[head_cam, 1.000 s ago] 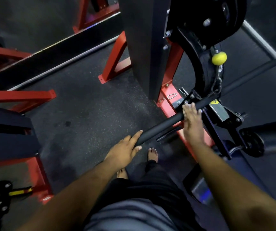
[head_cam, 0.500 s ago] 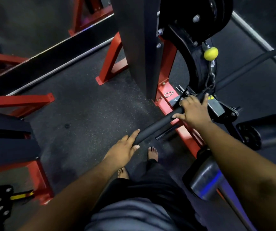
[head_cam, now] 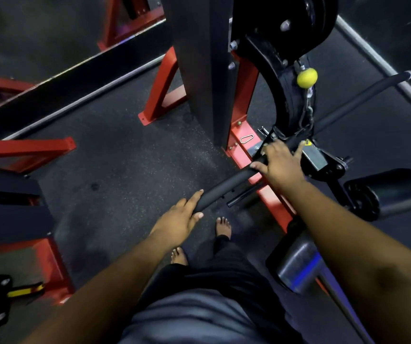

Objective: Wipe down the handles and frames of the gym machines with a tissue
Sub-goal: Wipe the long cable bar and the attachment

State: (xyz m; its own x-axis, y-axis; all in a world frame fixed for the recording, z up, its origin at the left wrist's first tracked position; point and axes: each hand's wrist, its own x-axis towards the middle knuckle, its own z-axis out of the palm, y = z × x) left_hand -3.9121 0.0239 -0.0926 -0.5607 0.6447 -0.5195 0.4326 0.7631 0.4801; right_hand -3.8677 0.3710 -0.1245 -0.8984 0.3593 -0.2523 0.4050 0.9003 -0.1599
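Your two hands work a long black bar (head_cam: 226, 185) that runs diagonally from the 6 o'clock centre of the scene up to the 2 o'clock corner, hung from a red-and-black cable machine. Your left hand (head_cam: 179, 220) rests at the bar's near end, at about 6 o'clock, with its fingers held straight along the tip and the thumb beneath. Your right hand (head_cam: 280, 161) lies over the bar farther along, at about 3 o'clock from the left one, fingers spread and draped over the top of the bar, thumb splayed toward the machine's bracket. You cannot tell whether a tissue sits under either palm; none shows.

A chain (head_cam: 308, 105) with a yellow ball (head_cam: 307, 77) drops from a black pulley wheel (head_cam: 308, 21) at 1 o'clock to the bar's middle, just beyond your right hand. The machine's red frame (head_cam: 242, 100) and a dark upright panel (head_cam: 199, 70) stand at 12 o'clock on the dark speckled floor (head_cam: 115, 165). A padded roller (head_cam: 393, 192) sits at 3 o'clock, another pad (head_cam: 296, 264) at 5 o'clock beside your right forearm. More red frame pieces (head_cam: 25, 147) lie at 9 o'clock. Your bare feet (head_cam: 223, 227) stand just below the bar's near end.
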